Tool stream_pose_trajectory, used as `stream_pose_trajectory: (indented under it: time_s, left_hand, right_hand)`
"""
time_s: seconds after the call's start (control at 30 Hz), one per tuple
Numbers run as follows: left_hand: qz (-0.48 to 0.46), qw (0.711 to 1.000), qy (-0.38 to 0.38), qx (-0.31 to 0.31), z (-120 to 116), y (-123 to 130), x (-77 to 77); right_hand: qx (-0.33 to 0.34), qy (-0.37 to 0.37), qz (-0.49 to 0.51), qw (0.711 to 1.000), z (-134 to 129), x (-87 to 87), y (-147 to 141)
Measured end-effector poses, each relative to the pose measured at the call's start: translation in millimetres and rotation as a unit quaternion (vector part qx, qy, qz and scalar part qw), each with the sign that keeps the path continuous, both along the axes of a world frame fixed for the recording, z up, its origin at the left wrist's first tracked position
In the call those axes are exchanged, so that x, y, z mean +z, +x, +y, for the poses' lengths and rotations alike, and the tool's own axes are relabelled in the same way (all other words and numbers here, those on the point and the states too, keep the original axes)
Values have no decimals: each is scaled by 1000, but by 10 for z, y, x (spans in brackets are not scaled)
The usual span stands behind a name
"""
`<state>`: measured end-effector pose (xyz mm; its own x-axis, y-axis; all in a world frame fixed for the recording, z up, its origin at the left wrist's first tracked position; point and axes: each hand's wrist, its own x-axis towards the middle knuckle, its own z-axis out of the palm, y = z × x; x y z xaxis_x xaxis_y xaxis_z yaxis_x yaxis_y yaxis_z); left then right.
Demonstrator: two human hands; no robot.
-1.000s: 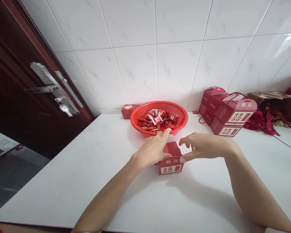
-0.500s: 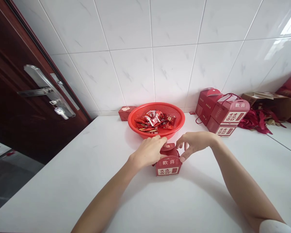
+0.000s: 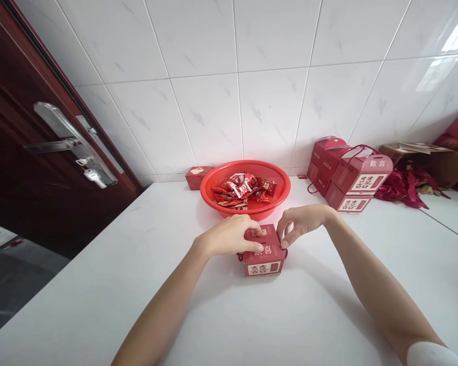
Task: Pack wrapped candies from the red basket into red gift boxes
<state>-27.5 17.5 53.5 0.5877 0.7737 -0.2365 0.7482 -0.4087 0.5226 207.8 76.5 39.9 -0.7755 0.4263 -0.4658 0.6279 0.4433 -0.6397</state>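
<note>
A small red candy box (image 3: 263, 268) with white character panels stands upright on the white table, its two top flaps folded down flat. My left hand (image 3: 229, 236) presses on those flaps from the left, thumb on the near flap and fingers on the far one. At the box's right side, my right hand (image 3: 301, 223) curls its thumb and fingers against the edge, by the dark red cord (image 3: 285, 252). Another bit of cord shows at the box's left side. Just behind stands a red plastic basket (image 3: 207, 197) with red-wrapped candies (image 3: 242, 188) in it.
A small red box (image 3: 197, 178) sits left of the basket against the tiled wall. Several red gift boxes (image 3: 347, 173) are stacked at right, beside dark red ribbons (image 3: 399, 190) and an open cardboard box (image 3: 454, 165). A brown door (image 3: 19, 132) is at left.
The box's raised top flaps have been folded down flat under my left hand. My right thumb and fingers have drawn closer together at the box's right side.
</note>
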Motion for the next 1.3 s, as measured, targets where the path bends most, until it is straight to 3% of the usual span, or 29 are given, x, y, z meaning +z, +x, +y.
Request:
stream_pose_trajectory:
  time_s: [0.13,0.27,0.43,0.57,0.67,0.83,1.0,1.13,1.3]
  left_hand:
    - [31,999,-3,24,-13,19,-20]
    - [46,998,-9,33,-23,7,-42]
    - [-13,997,-64,44,14,12,-79]
    - [-47,990,-103,83,53,18,-93]
    - [-40,988,-114,95,65,9,-96]
    - [-38,995,-53,78,69,16,-116]
    - [-52,994,-2,98,34,53,-105]
    - [-193,972,-56,120,-3,-16,32]
    - [-423,895,-99,102,-78,-143,260]
  right_hand:
    - [-23,-24,40,999,52,-106,-55]
    - [-85,18,37,996,37,-127,-113]
    - [-167,79,57,981,-20,-44,-101]
    - [-237,-1,132,963,-70,39,-67]
    - [-259,-16,226,939,-130,152,-25]
    - [-250,-17,299,921,-243,321,19]
    - [-264,-43,302,915,-306,350,-22]
    - [-245,-9,303,921,-365,387,-29]
    - [-268,42,311,911,-469,449,-8]
